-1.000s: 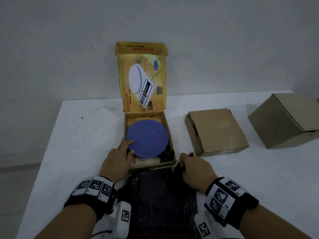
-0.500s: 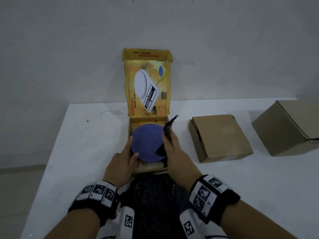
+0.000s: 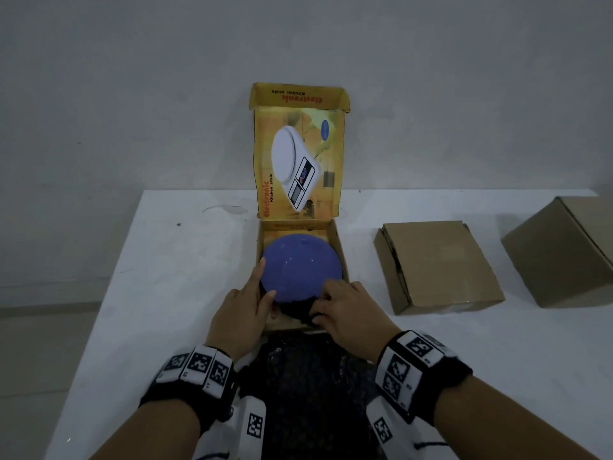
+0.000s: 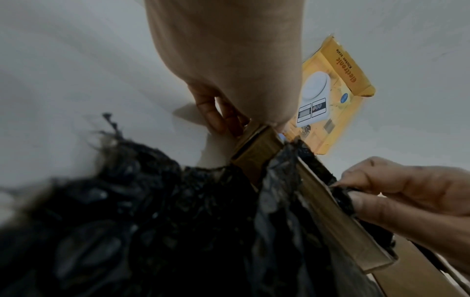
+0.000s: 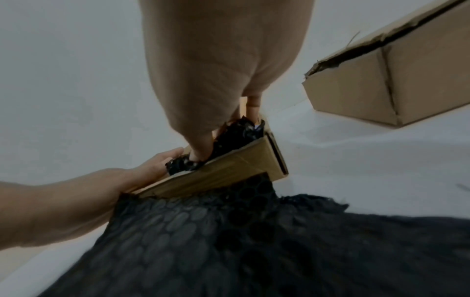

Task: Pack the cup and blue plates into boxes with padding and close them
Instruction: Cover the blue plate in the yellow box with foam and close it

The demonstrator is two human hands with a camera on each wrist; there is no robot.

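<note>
The round blue plate (image 3: 300, 265) lies in the open yellow cardboard box (image 3: 341, 260) near the table's front edge, so while the left hand (image 3: 238, 313) steadies its rim with straight fingers, the right hand (image 3: 351, 313), pinching the black bubble wrap (image 3: 300, 313), should tuck it in gently.

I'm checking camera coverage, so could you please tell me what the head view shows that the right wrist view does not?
Only the head view shows the round blue plate inside the yellow cardboard scale box and its raised printed lid. Only the right wrist view shows the torn seam on the plain brown cardboard box. Both show the black bubble wrap, with the right hand pinching a piece and the left hand at the box's near corner.
</note>
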